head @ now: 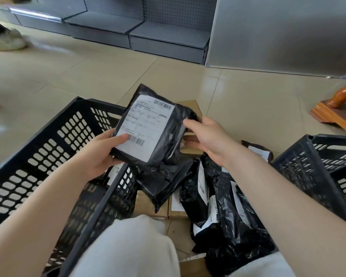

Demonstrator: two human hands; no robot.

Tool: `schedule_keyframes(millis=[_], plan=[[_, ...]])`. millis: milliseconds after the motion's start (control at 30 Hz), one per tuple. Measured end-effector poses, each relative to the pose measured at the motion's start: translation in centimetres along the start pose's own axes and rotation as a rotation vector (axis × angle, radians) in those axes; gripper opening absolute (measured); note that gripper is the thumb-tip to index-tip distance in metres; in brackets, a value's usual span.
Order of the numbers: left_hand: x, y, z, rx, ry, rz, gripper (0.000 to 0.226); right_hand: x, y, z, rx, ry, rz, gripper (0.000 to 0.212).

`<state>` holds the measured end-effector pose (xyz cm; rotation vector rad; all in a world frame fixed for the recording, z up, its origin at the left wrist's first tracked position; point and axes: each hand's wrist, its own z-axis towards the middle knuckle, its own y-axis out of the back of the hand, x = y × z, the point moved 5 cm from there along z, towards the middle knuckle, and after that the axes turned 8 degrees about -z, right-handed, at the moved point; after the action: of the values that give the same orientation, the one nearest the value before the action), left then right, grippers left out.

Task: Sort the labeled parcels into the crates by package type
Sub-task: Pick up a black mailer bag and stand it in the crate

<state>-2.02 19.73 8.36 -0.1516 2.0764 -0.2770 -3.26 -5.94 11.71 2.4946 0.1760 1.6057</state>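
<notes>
A black plastic mailer bag (168,140) with a white shipping label is held up above the pile. My left hand (102,154) grips its lower left corner, thumb on the label. My right hand (206,136) holds the bag's right edge, fingers behind it. Below lie several more black mailer bags (228,208) with labels and brown cardboard boxes (188,105) on the floor. A black slotted crate (54,148) stands at the left, and a second black crate (324,168) stands at the right.
Grey metal shelving (152,35) runs along the back. A carved wooden furniture leg (344,96) on a base stands at the right. Another person's shoe (6,41) is at the far left. My knees in pale trousers (132,248) are at the bottom.
</notes>
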Motion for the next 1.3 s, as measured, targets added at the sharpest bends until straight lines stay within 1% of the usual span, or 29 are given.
schedule_keyframes(millis=[67,133,233,333,367,500,567,667,800,933,1000,1200,1300], plan=[[0.8,2.8,-0.5,-0.056,-0.002,-0.012,0.035,0.2,-1.1,-0.4,0.034,0.015,-0.136,0.052],[1.6,5.5,-0.9,-0.118,-0.003,-0.035,0.032,0.4,-2.5,-0.7,0.070,0.031,-0.228,0.059],[2.7,9.0,-1.4,-0.224,-0.004,-0.109,0.023,0.6,-5.7,-0.9,0.156,0.088,-0.387,0.058],[3.8,11.8,-1.6,-0.325,-0.006,-0.158,0.017,0.8,-9.9,-1.2,0.319,0.183,-0.614,0.047],[4.1,12.5,-1.7,-0.346,-0.004,-0.169,0.015,0.7,-11.5,-1.3,0.382,0.215,-0.707,0.047],[5.4,15.4,-1.5,-0.435,0.032,-0.216,0.011,-1.0,-17.0,-1.4,0.617,0.289,-1.047,0.058],[5.8,16.7,-1.5,-0.470,0.043,-0.231,0.011,-1.7,-18.3,-1.3,0.671,0.357,-1.187,0.062],[6.6,18.9,-1.5,-0.507,0.070,-0.192,0.011,-3.0,-18.5,-1.4,0.680,0.442,-1.361,0.064],[9.1,21.2,-1.7,-0.574,0.152,-0.022,0.024,-4.7,-18.3,-1.6,0.746,0.417,-1.482,0.072],[11.7,21.8,-1.1,-0.574,0.236,0.168,0.030,-4.4,-18.9,-1.2,0.710,0.419,-1.547,0.065],[12.8,21.9,-0.8,-0.555,0.290,0.192,0.031,-4.2,-19.1,-1.1,0.707,0.409,-1.557,0.061],[15.1,21.0,0.8,-0.468,0.400,0.221,0.024,-3.6,-18.5,-0.8,0.747,0.404,-1.491,0.060],[16.9,21.7,1.6,-0.503,0.437,0.222,0.027,-3.6,-18.4,-0.9,0.756,0.422,-1.454,0.057]])
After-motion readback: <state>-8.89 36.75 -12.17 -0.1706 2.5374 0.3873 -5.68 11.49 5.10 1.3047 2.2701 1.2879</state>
